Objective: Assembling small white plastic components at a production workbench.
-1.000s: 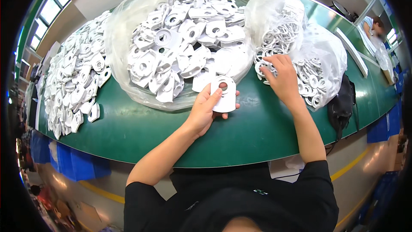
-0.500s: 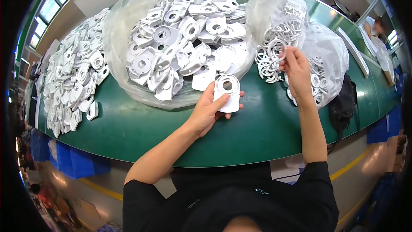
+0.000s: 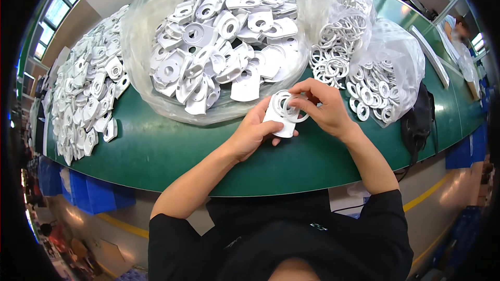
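Observation:
My left hand (image 3: 253, 131) grips a white plastic housing plate (image 3: 282, 127) with a rounded end and a round hole, thumb lying across its face. Between the fingertips of my right hand (image 3: 324, 106) is a white ring (image 3: 298, 116), tilted and overlapping the plate's round opening. I cannot tell whether the ring touches the plate. Beyond my hands, many similar white plates (image 3: 245, 84) are heaped in a large clear plastic bag (image 3: 138, 67). Loose white rings (image 3: 333, 67) lie in a pile to the right of that bag.
More white parts (image 3: 88, 104) are piled at the left of the green table (image 3: 172, 161). On the right are a clear bag (image 3: 409, 54) with flat white rings (image 3: 366, 95), a black bag (image 3: 416, 125) and a long white strip (image 3: 429, 57). Another person (image 3: 458, 31) is at the far right.
My right hand has come from the ring pile down and left to the plate, bringing a ring. The left hand still holds the plate, now slightly tilted.

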{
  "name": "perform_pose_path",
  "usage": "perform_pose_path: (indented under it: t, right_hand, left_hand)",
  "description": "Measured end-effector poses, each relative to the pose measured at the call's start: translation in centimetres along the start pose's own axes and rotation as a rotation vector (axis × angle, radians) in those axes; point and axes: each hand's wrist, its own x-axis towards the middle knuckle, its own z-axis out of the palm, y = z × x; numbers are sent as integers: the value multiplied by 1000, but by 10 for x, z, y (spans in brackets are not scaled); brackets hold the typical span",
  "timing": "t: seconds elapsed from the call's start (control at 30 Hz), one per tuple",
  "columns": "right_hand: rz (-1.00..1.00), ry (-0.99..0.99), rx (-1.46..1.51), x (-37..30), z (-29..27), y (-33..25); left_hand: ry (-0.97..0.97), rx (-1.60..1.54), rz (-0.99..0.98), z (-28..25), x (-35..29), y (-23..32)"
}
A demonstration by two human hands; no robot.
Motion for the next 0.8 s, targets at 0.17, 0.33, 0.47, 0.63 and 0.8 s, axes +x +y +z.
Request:
perform_pose_path:
  t: [0.17,0.33,0.47,0.63,0.8]
  right_hand:
    - [-164,-35,-3,3,0,10]
    - [-197,-68,-48,2,0,10]
    - [-209,-32,-135,0,6,7]
    - [-220,21,-266,-2,10,3]
    - [-164,131,-98,-3,12,6]
  left_hand:
    - [-51,46,-38,1,0,0]
    - [-114,73,-61,4,0,2]
    - [-121,1,-80,5,-1,2]
    - [-104,12,-84,3,-2,-1]
    - [-24,264,32,8,-5,-2]
